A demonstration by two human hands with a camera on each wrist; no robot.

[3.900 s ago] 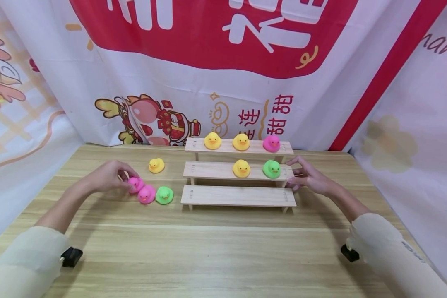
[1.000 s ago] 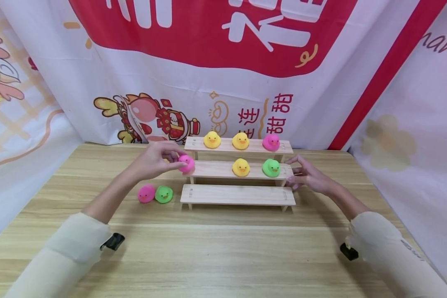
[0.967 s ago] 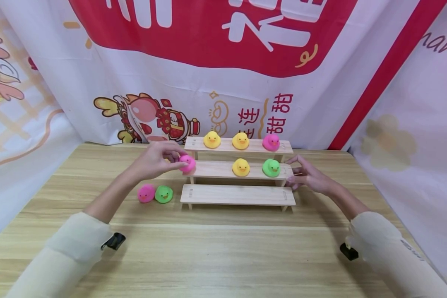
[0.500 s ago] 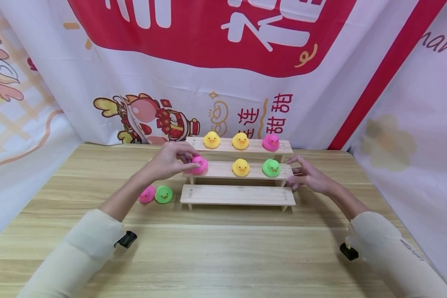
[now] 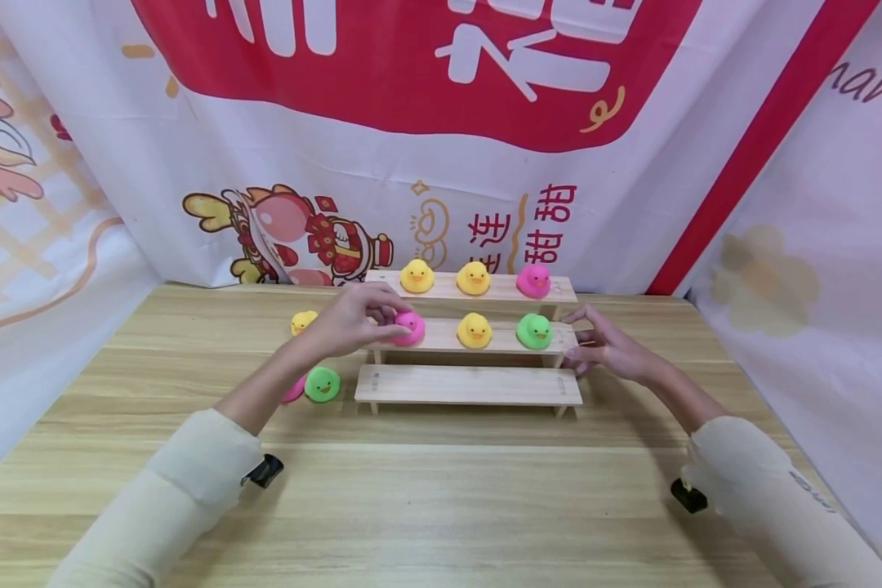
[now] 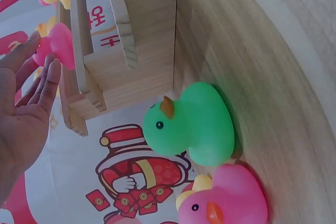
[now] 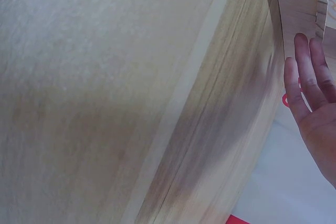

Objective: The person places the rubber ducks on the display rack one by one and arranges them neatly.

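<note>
My left hand [image 5: 356, 318] pinches a pink rubber duck [image 5: 409, 328] between thumb and fingers at the middle tier of a three-tier wooden stand [image 5: 470, 385]. In the left wrist view the same pink duck [image 6: 62, 45] is at the shelf board; whether its base touches the wood is hard to tell. To its right on that tier sit a yellow duck [image 5: 474, 331] and a green duck [image 5: 534, 331]. My right hand [image 5: 613, 349] touches the stand's right end, and the right wrist view shows its fingers [image 7: 310, 82] fairly straight beside the wood.
The top tier bears two yellow ducks [image 5: 416, 277] and a pink one [image 5: 533, 281]. Left of the stand, on the table [image 5: 441, 506], are a green duck [image 5: 322, 384], a partly hidden pink duck [image 6: 231, 195] and a yellow duck [image 5: 304, 322]. A printed cloth [image 5: 412, 155] hangs behind.
My left hand took the pink duck from the table at the left and lifted it to the middle tier. Over the last second it moved rightward along that tier. The right hand stayed still.
</note>
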